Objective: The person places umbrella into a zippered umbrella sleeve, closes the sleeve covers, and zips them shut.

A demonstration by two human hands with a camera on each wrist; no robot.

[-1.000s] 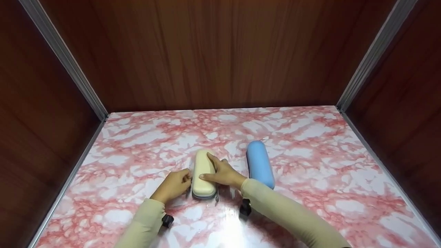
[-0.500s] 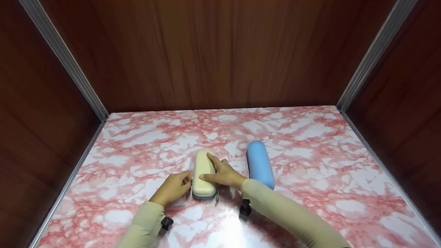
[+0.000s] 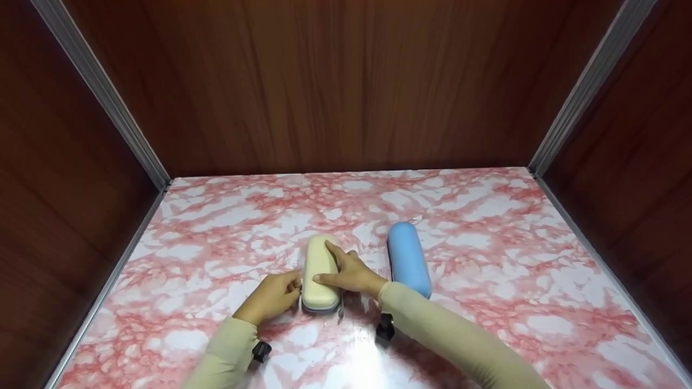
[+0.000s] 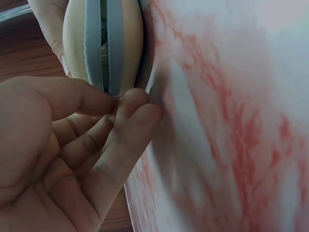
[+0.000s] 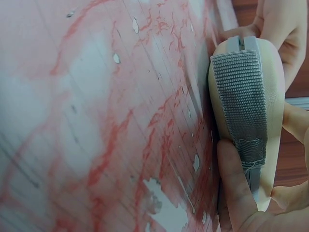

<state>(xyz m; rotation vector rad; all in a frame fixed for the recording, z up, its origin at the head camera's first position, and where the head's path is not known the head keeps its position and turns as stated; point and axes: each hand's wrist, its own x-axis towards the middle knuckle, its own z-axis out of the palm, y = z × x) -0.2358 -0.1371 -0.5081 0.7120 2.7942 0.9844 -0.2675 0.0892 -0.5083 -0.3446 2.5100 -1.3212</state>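
A cream zip case (image 3: 320, 294) lies on the table, its long side running away from me. My right hand (image 3: 351, 274) holds it from the right, thumb and a finger across the top; in the right wrist view other fingers (image 5: 236, 179) lie along its side, near a grey ribbed strap (image 5: 239, 92). At the left side, my left hand (image 3: 273, 294) pinches at the zip; its fingertips hide the zip pull. In the left wrist view the grey zip tapes (image 4: 116, 48) stand apart above those fingertips, with a dark gap between them.
A blue case (image 3: 409, 259) of similar shape lies to the right, beside my right forearm. Red-and-white marbled table (image 3: 486, 227) surrounds both cases. Brown wood-grain panels (image 3: 346, 86) with metal corner rails (image 3: 108, 102) enclose the back and sides.
My left hand has shifted slightly toward me along the case's left side. The right hand and both cases stay where they were.
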